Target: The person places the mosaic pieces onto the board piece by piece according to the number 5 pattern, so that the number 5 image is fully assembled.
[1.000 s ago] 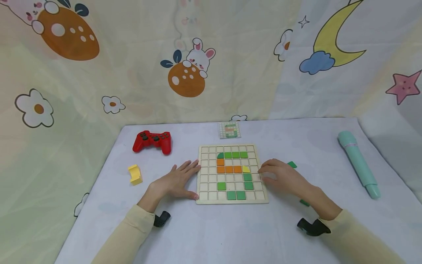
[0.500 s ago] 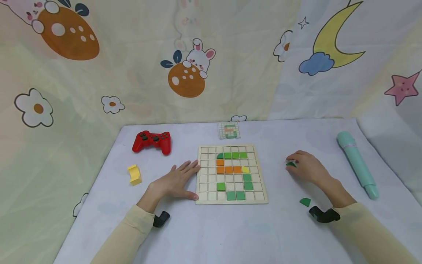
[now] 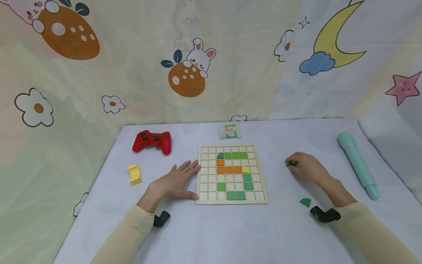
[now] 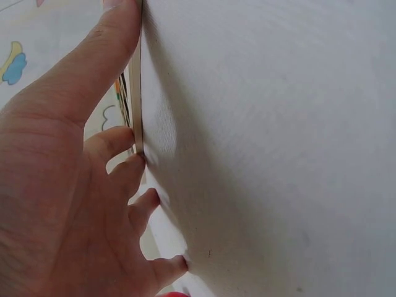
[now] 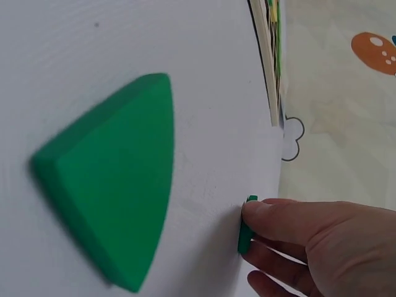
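My left hand (image 3: 176, 182) lies flat with spread fingers at the left edge of a square-grid board (image 3: 207, 178); in the left wrist view the thumb and fingertips meet the board's edge and the table. Green, orange and yellow tiles (image 3: 229, 169) fill some of the board's squares. To the right of the board, my right hand (image 3: 306, 167) pinches a small green tile (image 5: 246, 238) between thumb and fingers, close over the table. A second green tile (image 5: 117, 179), quarter-round, lies nearer me, large in the right wrist view.
A small printed pattern card (image 3: 229, 130) lies behind the board. On the left are a red game controller (image 3: 152, 142) and a yellow curved block (image 3: 134, 174). A mint-green cylindrical case (image 3: 358, 165) lies at the far right. A patterned cloth hangs behind the table.
My right hand has moved right from the board's right edge to the farther green tile and now pinches it. The left hand stays in place, and the board's tiles look unchanged.
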Motion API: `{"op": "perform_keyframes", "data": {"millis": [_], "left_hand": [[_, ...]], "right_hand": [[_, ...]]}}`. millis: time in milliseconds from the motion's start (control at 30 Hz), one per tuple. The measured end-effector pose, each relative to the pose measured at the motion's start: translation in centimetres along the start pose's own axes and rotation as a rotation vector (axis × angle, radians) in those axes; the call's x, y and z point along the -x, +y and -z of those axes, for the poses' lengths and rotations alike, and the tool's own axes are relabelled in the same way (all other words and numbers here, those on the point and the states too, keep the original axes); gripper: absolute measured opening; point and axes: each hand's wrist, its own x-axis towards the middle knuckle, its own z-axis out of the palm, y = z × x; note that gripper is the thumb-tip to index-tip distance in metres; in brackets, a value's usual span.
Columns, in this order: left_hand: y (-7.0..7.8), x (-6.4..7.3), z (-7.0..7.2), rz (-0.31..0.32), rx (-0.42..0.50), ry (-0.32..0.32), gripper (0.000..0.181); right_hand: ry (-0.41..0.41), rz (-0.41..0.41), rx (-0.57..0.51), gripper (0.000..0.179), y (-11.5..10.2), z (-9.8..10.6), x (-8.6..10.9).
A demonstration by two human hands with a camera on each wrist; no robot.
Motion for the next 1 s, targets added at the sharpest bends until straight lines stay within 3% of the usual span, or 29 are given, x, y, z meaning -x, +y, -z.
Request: {"op": "perform_keyframes", "data": {"millis": [333,633,1000], "left_hand": [[0.2,0.2,0.2,0.005,0.002,-0.003,0.103],[0.1,0.2,0.3,0.000,-0.002,-0.009,0.103],[0.1,0.1,0.2,0.007,-0.004,-0.012,0.103]], "right_hand": [[-0.011,0.083,-0.008,0.017,-1.2,-0.1,0.5],[-0.030,0.162,-0.016,0.022,-3.7,-0.3,1.1],[-0.034,0.389,0.024,0.024,-7.4,-1.2,1.6]]}}
